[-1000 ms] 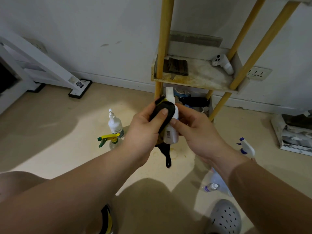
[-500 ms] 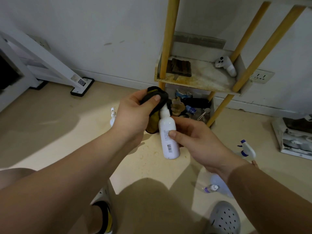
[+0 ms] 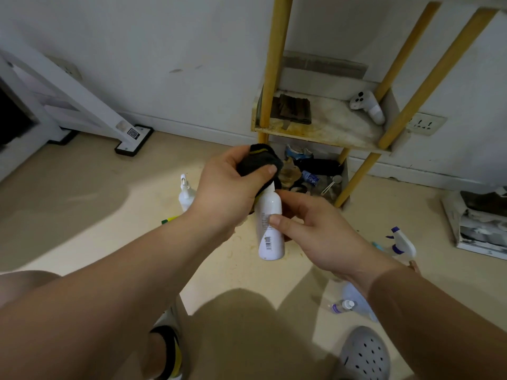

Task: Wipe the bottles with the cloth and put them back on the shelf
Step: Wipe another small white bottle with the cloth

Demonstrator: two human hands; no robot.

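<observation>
A white bottle (image 3: 269,229) with a barcode on its side is held upright in the air in front of me. My right hand (image 3: 315,231) grips its body from the right. My left hand (image 3: 230,185) holds a black cloth (image 3: 259,160) bunched over the bottle's top, which the cloth hides. The wooden shelf (image 3: 329,127) with yellow posts stands just behind, against the wall.
On the floor stand a white pump bottle (image 3: 186,192) at left, a white spray bottle with a purple nozzle (image 3: 399,244) at right and a small clear bottle (image 3: 341,306) near my right foot. A white controller (image 3: 366,105) and a dark folded cloth (image 3: 292,109) lie on the shelf. Clutter fills the space under it.
My left hand slid the cloth up from the bottle's body to its top. My right hand's grip now sits on the bottle's middle, and the body is bare.
</observation>
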